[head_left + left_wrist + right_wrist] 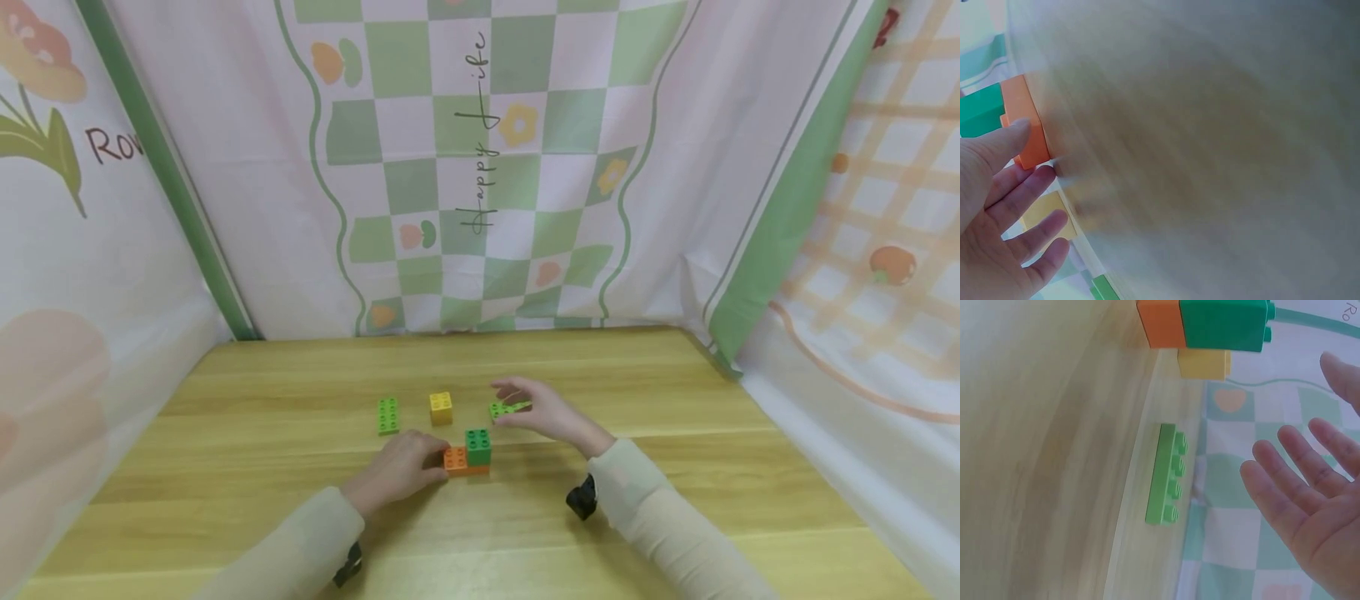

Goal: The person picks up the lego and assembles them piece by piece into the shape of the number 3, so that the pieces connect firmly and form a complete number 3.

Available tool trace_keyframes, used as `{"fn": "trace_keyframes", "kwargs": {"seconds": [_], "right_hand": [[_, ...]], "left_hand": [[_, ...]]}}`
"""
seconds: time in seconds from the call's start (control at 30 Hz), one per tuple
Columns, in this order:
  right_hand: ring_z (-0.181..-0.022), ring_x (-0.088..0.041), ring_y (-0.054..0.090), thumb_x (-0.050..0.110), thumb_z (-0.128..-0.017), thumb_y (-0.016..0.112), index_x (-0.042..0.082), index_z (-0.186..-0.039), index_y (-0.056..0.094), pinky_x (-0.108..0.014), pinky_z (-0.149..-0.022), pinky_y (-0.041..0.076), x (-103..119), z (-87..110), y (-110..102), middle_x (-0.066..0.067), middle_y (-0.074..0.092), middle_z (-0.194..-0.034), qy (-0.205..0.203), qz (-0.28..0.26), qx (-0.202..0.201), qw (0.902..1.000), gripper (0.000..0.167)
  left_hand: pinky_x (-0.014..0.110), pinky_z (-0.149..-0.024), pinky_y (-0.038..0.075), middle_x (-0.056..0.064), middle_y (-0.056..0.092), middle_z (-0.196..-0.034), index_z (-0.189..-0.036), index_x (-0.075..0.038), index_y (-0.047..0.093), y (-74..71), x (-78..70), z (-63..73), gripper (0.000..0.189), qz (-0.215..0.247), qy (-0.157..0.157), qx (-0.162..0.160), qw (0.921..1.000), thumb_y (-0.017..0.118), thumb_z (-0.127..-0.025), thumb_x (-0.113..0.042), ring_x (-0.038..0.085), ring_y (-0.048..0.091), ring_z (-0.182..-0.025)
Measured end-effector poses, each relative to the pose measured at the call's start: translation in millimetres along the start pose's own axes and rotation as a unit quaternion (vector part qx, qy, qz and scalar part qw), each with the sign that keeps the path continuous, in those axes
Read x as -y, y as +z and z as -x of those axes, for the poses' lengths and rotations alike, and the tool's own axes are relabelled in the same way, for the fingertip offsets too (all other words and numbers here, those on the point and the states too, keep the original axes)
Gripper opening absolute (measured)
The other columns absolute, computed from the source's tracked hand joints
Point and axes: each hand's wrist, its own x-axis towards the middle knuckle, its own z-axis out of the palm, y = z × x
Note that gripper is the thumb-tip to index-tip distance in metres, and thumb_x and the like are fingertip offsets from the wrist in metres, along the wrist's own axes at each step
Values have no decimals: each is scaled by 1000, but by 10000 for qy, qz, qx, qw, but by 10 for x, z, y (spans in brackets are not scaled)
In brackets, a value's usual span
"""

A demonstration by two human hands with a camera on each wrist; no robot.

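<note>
My left hand (401, 468) pinches the left end of an orange building brick (454, 460) between thumb and fingers; the left wrist view shows the thumb lying on the brick's side (1021, 103). A dark green brick (478, 450) is stacked on the orange one's right end. My right hand (546, 408) hovers beside a flat light green brick (498, 411) with its fingers spread. In the right wrist view that flat light green brick (1162, 475) lies on the table, apart from the fingers, and the palm of the right hand (1319, 503) holds nothing.
Behind the stack stands a yellow brick (441, 409). Another flat light green brick (387, 416) lies to its left. All rest on a wooden table (300, 392). Printed cloth curtains (517, 192) hang along the table's back and sides.
</note>
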Motion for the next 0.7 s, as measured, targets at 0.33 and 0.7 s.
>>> {"fn": "trace_keyframes", "kwargs": {"seconds": [0.33,0.7], "right_hand": [[-109,-38,50,17,-81,71,1,-131,46,-43,-88,46,-83,-19,-82,-19,53,-119,250,44,-151,9996,57],[-109,-38,49,14,-86,66,-1,-131,45,-46,-87,45,-200,-31,-177,-21,51,-121,329,213,-286,9988,53]], "left_hand": [[31,-82,49,6,66,-103,-108,-5,66,-23,-12,1,36,5,-25,45,10000,71,-80,-25,16,61,-93],[32,-83,49,6,66,-103,-109,-5,65,-20,-16,0,36,8,-68,61,10000,71,-80,-26,17,61,-94]]}}
